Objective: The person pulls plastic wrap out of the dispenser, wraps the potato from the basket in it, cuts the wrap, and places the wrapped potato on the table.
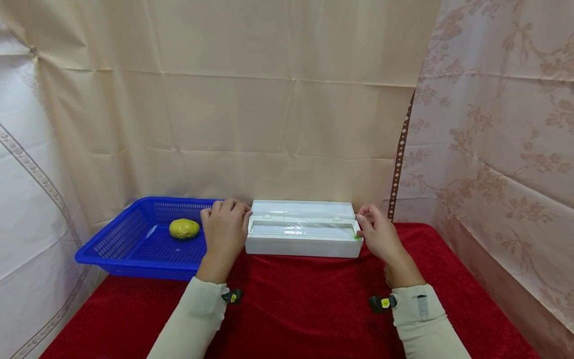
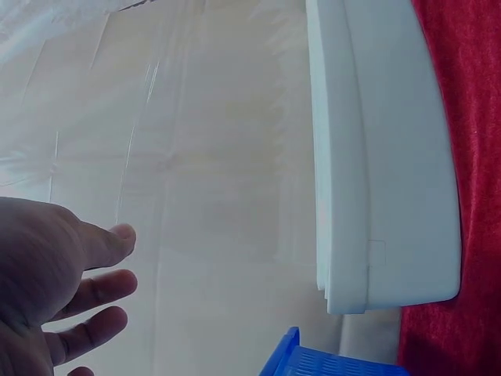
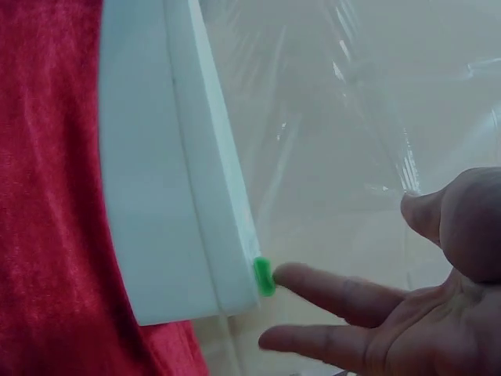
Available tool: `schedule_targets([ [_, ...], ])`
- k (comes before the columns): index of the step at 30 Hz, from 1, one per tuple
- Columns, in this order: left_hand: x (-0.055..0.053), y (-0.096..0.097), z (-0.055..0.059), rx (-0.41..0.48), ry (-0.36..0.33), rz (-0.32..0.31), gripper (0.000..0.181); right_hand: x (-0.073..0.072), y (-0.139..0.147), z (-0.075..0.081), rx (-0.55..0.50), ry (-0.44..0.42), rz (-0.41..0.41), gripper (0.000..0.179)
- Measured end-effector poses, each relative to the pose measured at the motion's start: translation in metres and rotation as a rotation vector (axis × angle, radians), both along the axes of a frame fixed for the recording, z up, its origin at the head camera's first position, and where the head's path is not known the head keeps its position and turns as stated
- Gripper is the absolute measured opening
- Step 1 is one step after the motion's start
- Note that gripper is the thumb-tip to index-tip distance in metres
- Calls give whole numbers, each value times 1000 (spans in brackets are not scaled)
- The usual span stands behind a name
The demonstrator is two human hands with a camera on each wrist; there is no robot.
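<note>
A white cling film dispenser [image 1: 303,246] lies on the red cloth with its lid [image 1: 302,208] raised. Clear cling film [image 1: 300,225] spans its top, stretched between the two hands. At the left end my left hand [image 1: 225,224] pinches the film's edge by the thumb, its other fingers loosely spread in the left wrist view. My right hand [image 1: 381,234] is at the right end, creases of film gathering at its thumb side. One finger of that hand reaches to a green slider [image 3: 264,276] on the dispenser's rim.
A blue basket [image 1: 130,264] stands left of the dispenser, partly behind the left hand. Inside it lies a yellow, lumpy fruit or potato [image 1: 184,229]. Red cloth [image 1: 305,309] covers the table; a beige curtain [image 1: 269,109] hangs close behind.
</note>
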State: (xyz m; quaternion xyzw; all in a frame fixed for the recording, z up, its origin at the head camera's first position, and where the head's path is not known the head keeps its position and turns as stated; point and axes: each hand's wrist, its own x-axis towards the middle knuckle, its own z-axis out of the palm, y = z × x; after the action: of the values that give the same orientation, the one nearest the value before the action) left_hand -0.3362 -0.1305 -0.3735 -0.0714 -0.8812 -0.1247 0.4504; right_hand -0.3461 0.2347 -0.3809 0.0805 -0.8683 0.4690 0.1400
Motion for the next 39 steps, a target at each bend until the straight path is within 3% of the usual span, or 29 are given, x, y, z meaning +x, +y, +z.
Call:
schedule_targets([
  [5, 0, 0, -1, 2, 39, -13, 9, 1, 5, 3, 169, 59, -42, 13],
  [10, 2, 0, 2, 3, 28, -15, 9, 4, 6, 10, 206, 138, -69, 12],
  [22, 9, -4, 13, 22, 16, -29, 10, 19, 0, 25, 215, 268, -142, 7],
  [39, 24, -7, 30, 53, 40, -46, 10, 37, -2, 45, 188, 329, -146, 8],
])
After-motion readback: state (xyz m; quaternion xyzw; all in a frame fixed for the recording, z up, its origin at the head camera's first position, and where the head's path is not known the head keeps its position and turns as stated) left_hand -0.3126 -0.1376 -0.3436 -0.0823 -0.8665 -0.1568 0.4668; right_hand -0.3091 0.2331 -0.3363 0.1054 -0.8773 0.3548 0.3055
